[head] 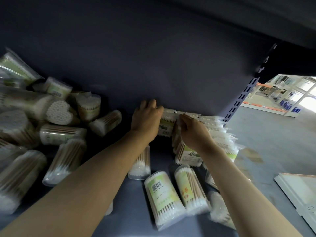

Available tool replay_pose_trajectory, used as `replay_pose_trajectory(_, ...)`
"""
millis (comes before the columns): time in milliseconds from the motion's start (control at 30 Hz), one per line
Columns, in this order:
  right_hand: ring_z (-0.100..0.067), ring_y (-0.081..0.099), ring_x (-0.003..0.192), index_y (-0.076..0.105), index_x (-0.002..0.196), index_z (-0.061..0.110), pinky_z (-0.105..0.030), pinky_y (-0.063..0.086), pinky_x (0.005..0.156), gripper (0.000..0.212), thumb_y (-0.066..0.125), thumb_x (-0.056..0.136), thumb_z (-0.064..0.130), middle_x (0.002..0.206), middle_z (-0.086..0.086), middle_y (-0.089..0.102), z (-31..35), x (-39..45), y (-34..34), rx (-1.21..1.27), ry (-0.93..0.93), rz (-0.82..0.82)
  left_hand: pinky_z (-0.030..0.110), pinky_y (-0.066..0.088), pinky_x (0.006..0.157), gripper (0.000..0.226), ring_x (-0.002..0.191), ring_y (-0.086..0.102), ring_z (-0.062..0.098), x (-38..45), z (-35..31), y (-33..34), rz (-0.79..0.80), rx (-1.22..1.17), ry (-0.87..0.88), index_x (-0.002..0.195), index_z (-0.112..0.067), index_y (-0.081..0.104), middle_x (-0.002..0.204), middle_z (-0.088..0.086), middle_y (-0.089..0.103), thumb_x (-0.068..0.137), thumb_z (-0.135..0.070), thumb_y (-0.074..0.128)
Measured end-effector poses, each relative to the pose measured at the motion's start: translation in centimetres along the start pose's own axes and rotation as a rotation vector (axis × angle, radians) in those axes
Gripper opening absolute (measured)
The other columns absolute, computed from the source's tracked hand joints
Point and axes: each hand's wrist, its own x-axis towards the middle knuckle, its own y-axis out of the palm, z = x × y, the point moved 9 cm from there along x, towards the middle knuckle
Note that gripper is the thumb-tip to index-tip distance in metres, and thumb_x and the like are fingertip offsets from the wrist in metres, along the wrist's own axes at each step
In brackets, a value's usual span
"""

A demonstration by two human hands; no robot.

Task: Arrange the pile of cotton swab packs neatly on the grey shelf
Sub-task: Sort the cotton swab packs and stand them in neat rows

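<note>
Beside loose packs (164, 196), barcode label (156, 184) faces up.

Shop or warehouse store. My arms reach into grey shelf (153, 69) with slotted upright (242, 98), stocked with cotton swab packs (56, 115); right of frame, bright aisle, more racks (280, 93).
</note>
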Motion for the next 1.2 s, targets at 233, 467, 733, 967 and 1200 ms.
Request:
replay_pose_trajectory(233,-0.029,0.049,0.118,0.054,0.124,0.012,-0.029,0.038,0.089,0.042,0.047,0.084,0.001,0.127,-0.011,0.055,0.1,0.0,-1.4,0.073,-0.002,-0.111,0.035,0.034,0.093,0.051,0.12,0.034,0.029,-0.9,1.5,-1.6,-0.072,-0.083,0.009,0.137,-0.018,0.036,0.134,0.009,0.036,0.089,-0.021,0.053)
replay_pose_trajectory(467,-0.022,0.052,0.112,0.061,0.116,0.01,-0.009,0.026,0.077,0.037,0.05,0.083,-0.002,0.12,-0.008,0.059,4.3,-0.5,-2.6,0.198,-0.126,-0.228,0.04,0.032,0.099,0.044,0.119,0.035,0.034,-2.6,6.2,-5.0,-0.11,-0.023,-0.034,0.128,-0.015,0.05,0.128,0.011,0.042,0.085,-0.017,0.055)
replay_pose_trajectory(733,-0.024,0.058,0.105,0.063,0.112,0.009,-0.02,0.037,0.083,0.036,0.047,0.082,-0.005,0.114,-0.008,0.063,9.0,-0.6,0.9,0.312,-0.154,-0.087,0.037,0.026,0.098,0.034,0.12,0.032,0.032,-6.2,11.7,-8.0,-0.084,0.052,-0.13,0.118,-0.02,0.059,0.13,0.005,0.043,0.087,-0.029,0.049)
replay_pose_trajectory(967,-0.018,0.057,0.103,0.062,0.112,0.012,-0.02,0.039,0.083,0.034,0.045,0.085,-0.002,0.109,-0.006,0.063,12.3,-0.7,2.9,0.342,-0.148,-0.022,0.037,0.035,0.091,0.032,0.116,0.042,0.03,-8.7,14.6,-8.0,-0.014,0.04,-0.134,0.118,-0.015,0.054,0.128,0.008,0.043,0.087,-0.023,0.052)
replay_pose_trajectory(1200,-0.021,0.058,0.101,0.064,0.107,0.013,-0.032,0.046,0.088,0.031,0.046,0.085,-0.001,0.106,-0.007,0.065,15.1,-0.3,3.7,0.337,-0.192,-0.022,0.044,0.044,0.075,0.018,0.09,0.056,0.041,-10.7,16.1,-10.4,-0.179,0.097,-0.059,0.087,-0.007,0.068,0.097,0.016,0.061,0.072,-0.014,0.06)
